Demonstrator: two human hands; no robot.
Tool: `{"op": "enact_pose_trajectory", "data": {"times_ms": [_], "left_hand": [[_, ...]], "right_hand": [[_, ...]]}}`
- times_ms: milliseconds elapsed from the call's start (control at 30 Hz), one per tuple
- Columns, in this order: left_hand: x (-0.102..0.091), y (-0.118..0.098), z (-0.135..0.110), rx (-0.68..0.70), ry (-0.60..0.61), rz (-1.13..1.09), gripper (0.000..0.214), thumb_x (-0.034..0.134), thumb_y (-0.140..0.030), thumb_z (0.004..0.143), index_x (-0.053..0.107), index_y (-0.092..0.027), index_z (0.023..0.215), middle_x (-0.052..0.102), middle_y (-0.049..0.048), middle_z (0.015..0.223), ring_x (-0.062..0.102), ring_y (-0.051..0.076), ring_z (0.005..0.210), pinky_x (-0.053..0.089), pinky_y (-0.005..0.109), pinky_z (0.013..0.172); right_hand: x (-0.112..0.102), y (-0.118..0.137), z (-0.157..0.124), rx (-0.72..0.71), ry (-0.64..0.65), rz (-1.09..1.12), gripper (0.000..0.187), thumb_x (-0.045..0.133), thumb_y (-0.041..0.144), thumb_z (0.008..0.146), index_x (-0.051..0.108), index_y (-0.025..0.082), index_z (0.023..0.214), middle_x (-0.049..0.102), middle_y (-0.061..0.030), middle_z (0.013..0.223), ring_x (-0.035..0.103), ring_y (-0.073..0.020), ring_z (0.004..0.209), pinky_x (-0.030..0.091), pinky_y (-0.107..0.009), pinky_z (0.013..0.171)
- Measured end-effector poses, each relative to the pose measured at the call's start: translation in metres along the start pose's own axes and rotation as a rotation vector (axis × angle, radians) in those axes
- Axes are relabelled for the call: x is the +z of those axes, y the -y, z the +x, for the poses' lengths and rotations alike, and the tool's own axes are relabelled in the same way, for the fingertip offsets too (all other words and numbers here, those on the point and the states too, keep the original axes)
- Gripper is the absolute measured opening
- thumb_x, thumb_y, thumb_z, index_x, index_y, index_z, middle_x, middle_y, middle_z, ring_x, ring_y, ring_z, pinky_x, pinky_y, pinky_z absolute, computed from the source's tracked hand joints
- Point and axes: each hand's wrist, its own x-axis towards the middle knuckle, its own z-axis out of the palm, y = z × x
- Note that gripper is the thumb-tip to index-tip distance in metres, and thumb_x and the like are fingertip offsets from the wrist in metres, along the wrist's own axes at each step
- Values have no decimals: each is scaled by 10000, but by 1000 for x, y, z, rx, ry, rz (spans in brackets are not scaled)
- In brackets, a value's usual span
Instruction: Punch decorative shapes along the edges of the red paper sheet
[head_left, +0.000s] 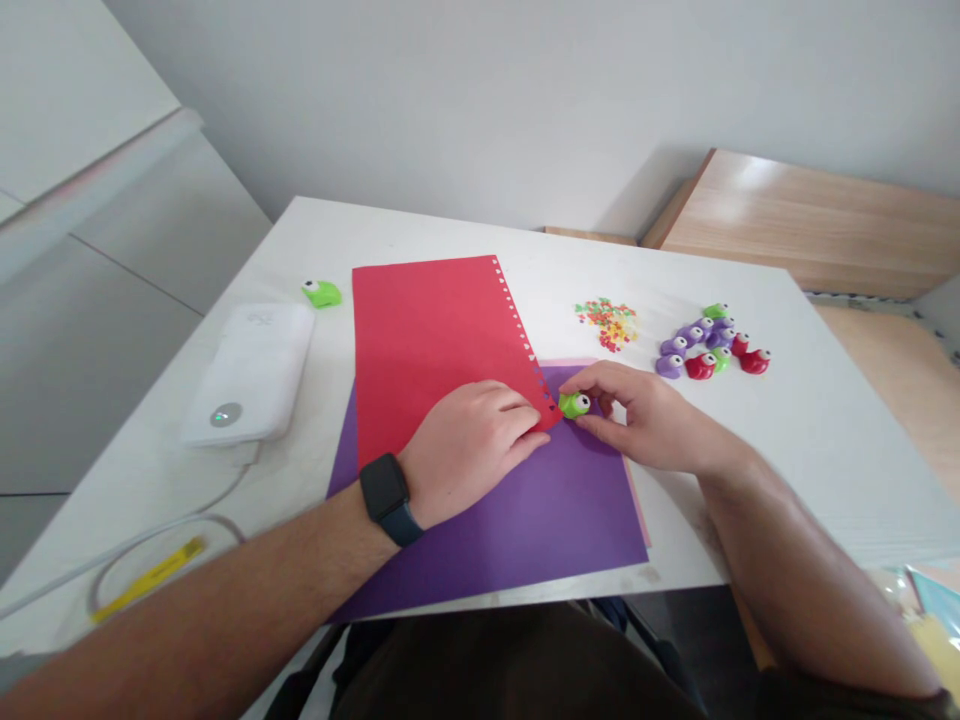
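A red sheet of paper point(427, 340) has a row of small punched holes down its right edge. It overlaps a purple sheet of paper point(495, 530) on the table. My left hand point(476, 435), with a dark watch at the wrist, grips the red sheet near its lower right corner, fingers together. My right hand point(645, 415) holds a small green craft punch point(574, 405) between thumb and fingers, right at that corner. The corner meets the punch; whether paper is inside its slot I cannot tell.
Tiny coloured paper cutouts point(609, 322) lie in a pile beyond my right hand. Several purple, red and green craft punches point(700, 366) cluster farther right. At left are another green punch point(324, 293), a white device point(255, 375) with a cable, and a yellow strip point(150, 580).
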Motion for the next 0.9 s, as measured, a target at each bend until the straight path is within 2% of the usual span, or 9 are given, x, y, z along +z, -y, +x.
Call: {"op": "enact_pose_trajectory", "data": {"times_ms": [167,333,900], "left_hand": [[0,0,-1,15,-2,7,262,631,-383,1037,774,-163,1037,768,65,1034,704,241,1012,553,414,949],[1,1,-1,19,1,5,255,653,-386,1024,774,-161,1028,767,68,1037,703,245,1019,554,421,961],[0,-1,0,12,-51,2,237,610,-331,1047,780,-166,1044,768,54,1018,701,234,987,570,412,923]], "right_hand": [[-1,3,0,33,3,-17,313,706,201,929,716,244,1239,747,-37,1078,660,-163,860,527,-299,763],[-2,4,0,66,4,-33,268,721,258,942,736,239,1209,748,-20,984,651,-155,813,512,-295,743],[-1,5,-1,109,22,-112,206,753,318,937,743,236,1126,719,5,901,639,-146,772,488,-287,721]]}}
